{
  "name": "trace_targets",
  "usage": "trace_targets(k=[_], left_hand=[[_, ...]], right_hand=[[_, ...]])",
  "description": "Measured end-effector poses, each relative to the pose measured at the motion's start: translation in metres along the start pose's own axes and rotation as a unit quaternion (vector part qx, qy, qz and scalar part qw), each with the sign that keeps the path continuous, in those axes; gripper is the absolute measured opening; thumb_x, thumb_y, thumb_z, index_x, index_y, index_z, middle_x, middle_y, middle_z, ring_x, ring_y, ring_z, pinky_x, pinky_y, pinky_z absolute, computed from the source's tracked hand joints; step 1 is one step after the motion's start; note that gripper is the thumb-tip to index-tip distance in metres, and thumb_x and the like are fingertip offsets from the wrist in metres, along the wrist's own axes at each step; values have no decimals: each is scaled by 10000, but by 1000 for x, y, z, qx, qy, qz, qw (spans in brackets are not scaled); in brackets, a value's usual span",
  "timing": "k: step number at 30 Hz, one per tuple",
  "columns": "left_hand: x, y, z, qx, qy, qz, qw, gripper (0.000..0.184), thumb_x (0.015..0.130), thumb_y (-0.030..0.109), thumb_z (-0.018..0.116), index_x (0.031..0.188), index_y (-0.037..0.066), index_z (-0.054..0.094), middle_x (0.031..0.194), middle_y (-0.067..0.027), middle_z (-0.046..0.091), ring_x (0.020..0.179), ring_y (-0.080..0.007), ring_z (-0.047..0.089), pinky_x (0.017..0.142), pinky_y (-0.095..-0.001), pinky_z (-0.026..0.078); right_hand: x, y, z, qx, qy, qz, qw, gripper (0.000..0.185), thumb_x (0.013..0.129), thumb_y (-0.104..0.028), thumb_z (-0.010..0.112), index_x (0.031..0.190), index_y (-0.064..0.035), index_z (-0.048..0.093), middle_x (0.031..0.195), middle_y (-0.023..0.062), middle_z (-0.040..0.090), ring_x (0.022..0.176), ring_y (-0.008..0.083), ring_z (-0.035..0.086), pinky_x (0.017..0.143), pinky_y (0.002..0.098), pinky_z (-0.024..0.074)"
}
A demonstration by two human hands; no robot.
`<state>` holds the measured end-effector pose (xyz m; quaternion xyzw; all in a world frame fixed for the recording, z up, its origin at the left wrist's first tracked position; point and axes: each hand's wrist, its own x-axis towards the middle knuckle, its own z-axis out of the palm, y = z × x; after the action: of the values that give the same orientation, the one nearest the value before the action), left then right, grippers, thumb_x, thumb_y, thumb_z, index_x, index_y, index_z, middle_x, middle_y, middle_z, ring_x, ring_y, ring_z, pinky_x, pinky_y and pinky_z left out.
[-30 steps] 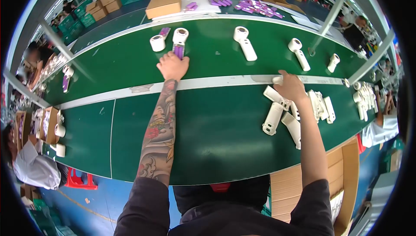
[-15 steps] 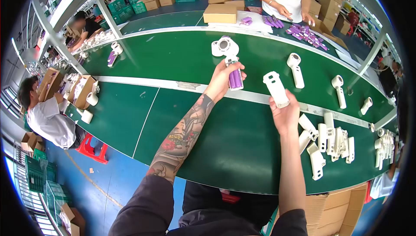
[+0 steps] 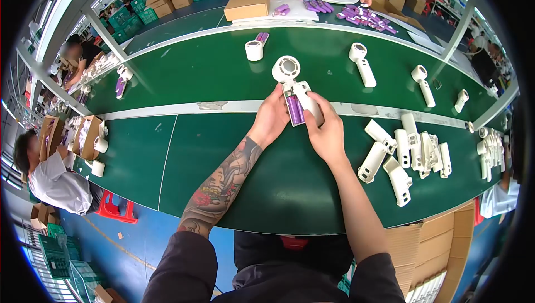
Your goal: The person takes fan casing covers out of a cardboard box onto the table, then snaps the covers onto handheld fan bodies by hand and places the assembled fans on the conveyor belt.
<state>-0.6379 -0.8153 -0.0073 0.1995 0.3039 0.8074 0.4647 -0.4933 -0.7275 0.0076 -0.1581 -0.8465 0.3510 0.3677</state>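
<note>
My left hand (image 3: 270,117) is closed around the handle of a white handheld fan (image 3: 286,69), whose round head points up. The handle is uncovered at the front, showing purple battery cells (image 3: 295,110) inside. In my right hand (image 3: 326,135) is a white handle cover (image 3: 308,101), held between thumb and fingers along the right side of the open handle. It overlaps the handle's edge; whether it is seated there I cannot tell. A heap of similar white covers (image 3: 426,155) lies on the green table to the right of my right hand.
Several fans stand or lie on the green surface beyond the white strip, including a white fan (image 3: 363,67) and one with purple cells (image 3: 254,52). Across from me, a person stands near purple batteries (image 3: 365,19) and a cardboard box (image 3: 245,8). Another person sits at left.
My right hand has brought the cover leftward and up against the fan handle. The fan is turned slightly in my left hand. The view has shifted, and another fan shows behind the held one.
</note>
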Motion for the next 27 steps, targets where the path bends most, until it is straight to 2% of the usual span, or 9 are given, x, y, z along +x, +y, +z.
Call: trace_targets(k=[5, 11, 15, 20, 21, 23, 25, 26, 27], left_hand=[[-5, -8, 15, 87, -13, 42, 995, 416, 1071, 269, 458, 1405, 22, 469, 1269, -116, 636, 1107, -202, 626, 970, -348, 490], [-8, -10, 15, 189, -16, 83, 978, 386, 1056, 200, 494, 1400, 27, 476, 1282, -115, 622, 1136, -190, 603, 988, -337, 474], [-11, -5, 14, 241, -5, 83, 967, 381, 1038, 137, 517, 1399, 21, 474, 1277, -115, 618, 1135, -182, 596, 973, -329, 477], [-9, -10, 11, 278, -31, 75, 957, 409, 1020, 137, 548, 1404, 27, 458, 1228, -114, 634, 1099, -187, 612, 941, -326, 499], [-7, -10, 10, 279, -32, 76, 957, 409, 1020, 137, 548, 1404, 27, 458, 1228, -114, 634, 1099, -187, 612, 941, -326, 499], [-4, -12, 5, 427, -31, 190, 883, 430, 1008, 141, 568, 1406, 28, 446, 1184, -115, 646, 1066, -190, 625, 920, -325, 509], [-2, -18, 2, 556, -32, 292, 778, 453, 997, 144, 587, 1408, 30, 434, 1141, -115, 657, 1033, -193, 637, 900, -323, 519], [-2, -20, 7, 553, -38, 288, 781, 453, 997, 144, 587, 1408, 30, 434, 1141, -115, 657, 1033, -193, 637, 900, -323, 519], [-3, -18, 9, 509, -47, 253, 822, 477, 990, 146, 598, 1418, 29, 422, 1145, -120, 652, 1039, -196, 635, 904, -323, 515]], right_hand=[[-5, 3, 15, -82, 30, -53, 995, 520, 870, -27, 662, 1377, -85, 563, 1269, 134, 646, 1039, 293, 661, 920, 362, 531], [-6, -1, 17, -109, -15, -34, 993, 527, 895, -91, 664, 1402, -61, 521, 1344, 146, 601, 1103, 298, 654, 952, 361, 525], [-3, 2, 31, 182, 46, 81, 979, 577, 888, -39, 665, 1434, -49, 482, 1347, 151, 602, 1124, 286, 652, 956, 352, 521], [0, -8, 14, 252, -49, 219, 941, 628, 875, 2, 667, 1462, -41, 448, 1329, 155, 617, 1141, 280, 648, 959, 346, 514], [1, -6, 13, 252, -48, 218, 942, 628, 875, 2, 667, 1462, -41, 448, 1329, 155, 617, 1141, 280, 648, 959, 346, 514], [2, 0, 13, 206, -53, 175, 961, 634, 870, 12, 660, 1465, -44, 447, 1316, 155, 625, 1140, 280, 648, 955, 345, 514], [-2, 5, 11, 156, -56, 138, 976, 641, 866, 22, 652, 1469, -47, 446, 1303, 155, 633, 1139, 281, 648, 951, 343, 514], [-3, 5, 8, 153, -52, 144, 976, 641, 866, 22, 652, 1469, -47, 446, 1303, 155, 633, 1139, 281, 648, 951, 343, 514], [-2, 2, 8, 147, -56, 144, 977, 642, 865, 23, 650, 1469, -49, 446, 1299, 154, 637, 1141, 284, 648, 951, 344, 513]])
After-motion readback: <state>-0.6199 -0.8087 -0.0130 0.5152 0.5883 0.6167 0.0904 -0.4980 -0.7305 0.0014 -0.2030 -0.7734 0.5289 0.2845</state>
